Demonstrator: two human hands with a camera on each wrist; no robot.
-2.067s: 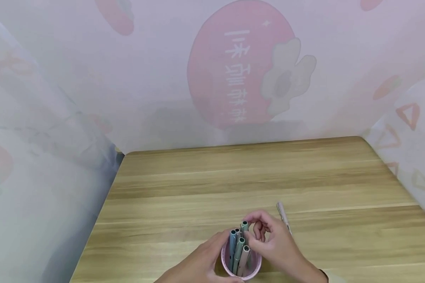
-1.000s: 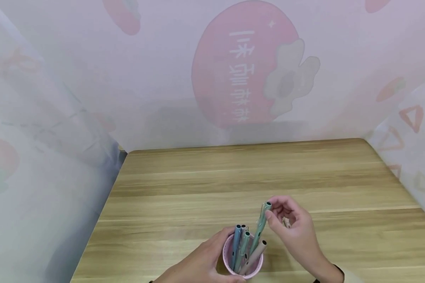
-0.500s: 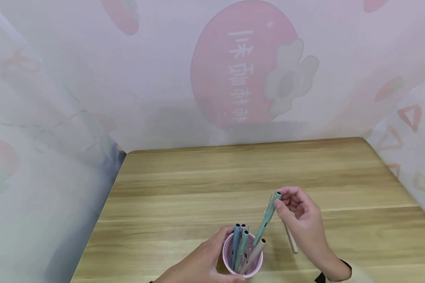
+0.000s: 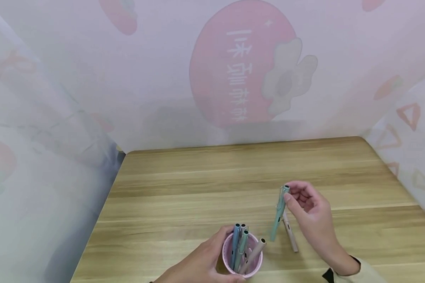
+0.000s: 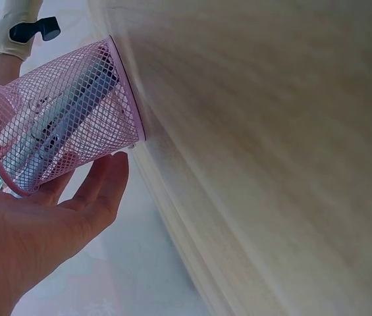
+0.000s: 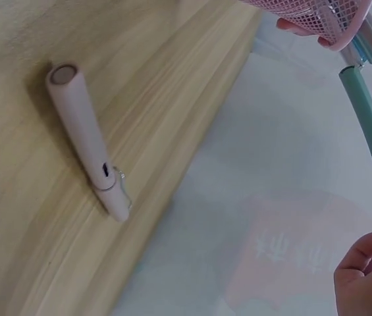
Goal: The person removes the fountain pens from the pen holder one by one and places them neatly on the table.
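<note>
Pinching the green pen (image 4: pixel 278 212) near its cap end between thumb and fingertips, the right hand (image 4: pixel 309 214) held it tilted in the air, clear of the pink mesh cup (image 4: pixel 230 261) and just above the pink pen (image 4: pixel 290 232) lying on the wooden table (image 4: pixel 233 177). The left hand (image 4: pixel 202 263) cupped the holder's side, fingers curved against the mesh, with four pens inside it. A light fingertip grip suited laying the green pen flat beside the pink one, without nudging it into a roll.

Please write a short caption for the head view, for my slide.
Right hand lifts a green pen clear of the pink cup held by the left hand.
</note>
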